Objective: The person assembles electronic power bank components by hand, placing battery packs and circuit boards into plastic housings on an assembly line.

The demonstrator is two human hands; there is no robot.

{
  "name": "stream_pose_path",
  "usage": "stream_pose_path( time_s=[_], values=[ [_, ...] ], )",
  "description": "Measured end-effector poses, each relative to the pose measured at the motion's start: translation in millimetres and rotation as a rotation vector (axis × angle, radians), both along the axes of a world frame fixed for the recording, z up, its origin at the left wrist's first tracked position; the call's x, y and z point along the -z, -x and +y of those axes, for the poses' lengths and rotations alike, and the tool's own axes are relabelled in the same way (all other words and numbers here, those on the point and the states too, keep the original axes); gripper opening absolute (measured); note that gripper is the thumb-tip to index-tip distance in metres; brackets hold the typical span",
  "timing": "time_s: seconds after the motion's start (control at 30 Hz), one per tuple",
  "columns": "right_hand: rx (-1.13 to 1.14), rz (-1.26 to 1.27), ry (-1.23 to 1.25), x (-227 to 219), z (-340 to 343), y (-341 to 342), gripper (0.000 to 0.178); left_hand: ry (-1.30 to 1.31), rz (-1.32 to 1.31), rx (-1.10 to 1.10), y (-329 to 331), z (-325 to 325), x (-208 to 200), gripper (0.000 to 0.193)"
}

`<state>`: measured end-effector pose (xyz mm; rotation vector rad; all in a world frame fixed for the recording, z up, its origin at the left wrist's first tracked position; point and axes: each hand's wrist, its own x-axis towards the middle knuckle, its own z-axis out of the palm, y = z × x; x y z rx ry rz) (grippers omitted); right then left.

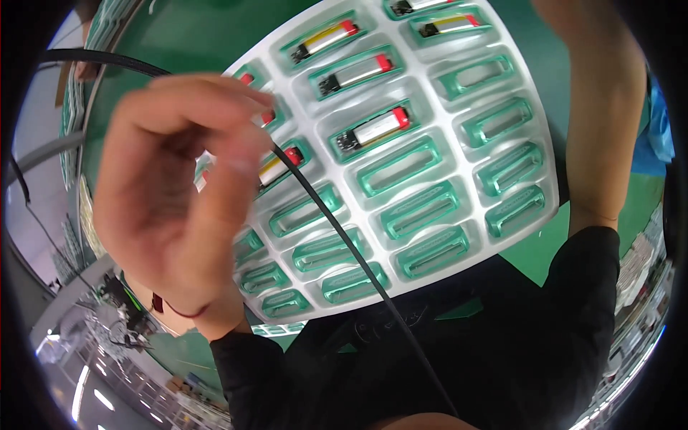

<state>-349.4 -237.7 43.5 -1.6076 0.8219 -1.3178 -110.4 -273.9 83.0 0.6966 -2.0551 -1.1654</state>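
Note:
My left hand (168,193) is raised close over the left part of a white moulded tray (456,161). Its fingers are curled, with thumb and fingertips pinched round a black cable (335,223) that emerges beside them and runs down to the lower right. My right forearm (605,136) reaches past the tray's right side. The blurred right hand (566,18) is cut off by the upper edge, its fingers hidden. Several small silver battery packs with red ends, such as one battery pack (376,129), lie in the tray's upper pockets; nearer pockets hold none.
A green work surface (204,36) lies beneath the tray. Stacked trays (100,36) stand at the far left beside a grey metal frame (54,149). Something blue and crinkled (659,136) is at the right edge. Part of another person's hand (86,70) shows at upper left.

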Motion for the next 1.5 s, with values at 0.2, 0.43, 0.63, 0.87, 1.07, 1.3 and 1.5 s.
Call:
stream_pose_path(
  time_s=[0.2,0.43,0.63,0.87,1.07,1.3,1.5],
  values=[
    [0.151,-0.049,-0.071,-1.8,20.1,33.2,0.040,0.463,-0.516,0.186,91.8,20.9,14.3,0.016],
    [0.214,-0.218,-0.092,-7.9,21.5,36.9,0.041,0.868,-0.587,0.283,150.4,23.3,58.1,0.010],
    [0.270,-0.317,-0.145,-17.1,14.8,48.7,0.043,0.775,-0.623,0.138,164.6,14.4,69.2,0.022],
    [0.241,-0.301,-0.253,-104.6,-10.9,47.2,0.035,0.187,-0.269,0.199,74.4,12.8,-19.5,0.045],
    [0.082,-0.168,-0.174,-61.0,-32.7,20.7,0.043,-0.015,0.246,-0.217,-30.7,-5.9,-26.1,0.043],
    [0.032,-0.032,-0.286,-50.6,-16.1,-7.7,0.039,-0.134,0.337,-0.078,-50.5,-34.0,-17.1,0.048],
    [0.028,0.136,-0.004,-57.1,-14.9,-23.9,0.032,-0.346,0.487,0.024,-48.9,-31.8,-13.9,0.046]
  ],
)
